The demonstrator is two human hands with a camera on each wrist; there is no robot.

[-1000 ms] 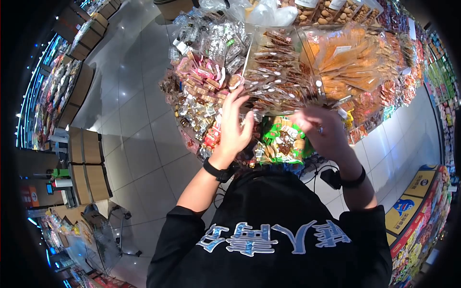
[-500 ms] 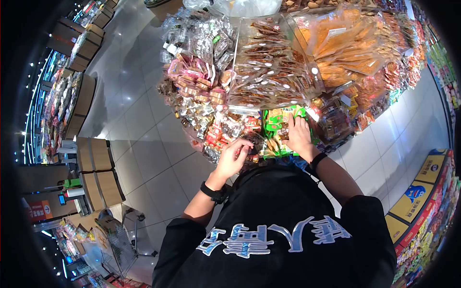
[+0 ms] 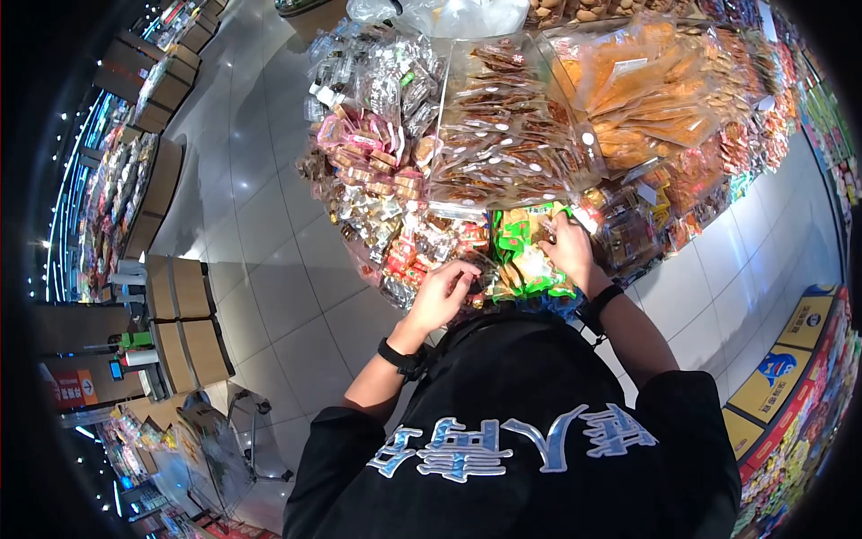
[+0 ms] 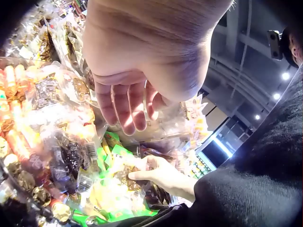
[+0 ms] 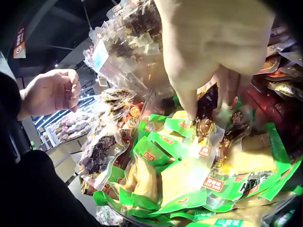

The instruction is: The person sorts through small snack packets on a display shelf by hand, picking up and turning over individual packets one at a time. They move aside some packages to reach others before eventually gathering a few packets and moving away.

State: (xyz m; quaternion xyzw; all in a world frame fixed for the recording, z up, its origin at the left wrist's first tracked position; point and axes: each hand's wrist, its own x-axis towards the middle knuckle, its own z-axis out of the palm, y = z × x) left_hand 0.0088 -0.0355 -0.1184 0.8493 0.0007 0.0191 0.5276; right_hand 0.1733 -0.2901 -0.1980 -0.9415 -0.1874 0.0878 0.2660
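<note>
1. My right hand (image 3: 571,251) was partly closed, thumb and fingers pinching a dark brown snack packet (image 5: 206,106) low among the green-edged snack packets (image 3: 514,235).
2. My left hand (image 3: 437,298) hung loosely curled to the left of the right one, well apart from it, with hold of nothing.
3. Just ahead of my right hand ran the front edge of the clear-walled bin (image 3: 458,210), a barrier to any straight reach forward.
4. Close behind both hands came my black shirt (image 3: 530,359), leaving narrow room between it and that edge.
5. Sideways I had more space: open air between my hands, and tiled floor (image 3: 256,314) out past my left hand.
6. Flat brown packets (image 3: 498,135) filled the bin ahead; orange packets (image 3: 642,99) lay farther forward, to the right of my right hand.
7. Red-wrapped snacks (image 3: 404,258) sat just beyond my left hand, with pink packets (image 3: 355,135) farther ahead.
</note>
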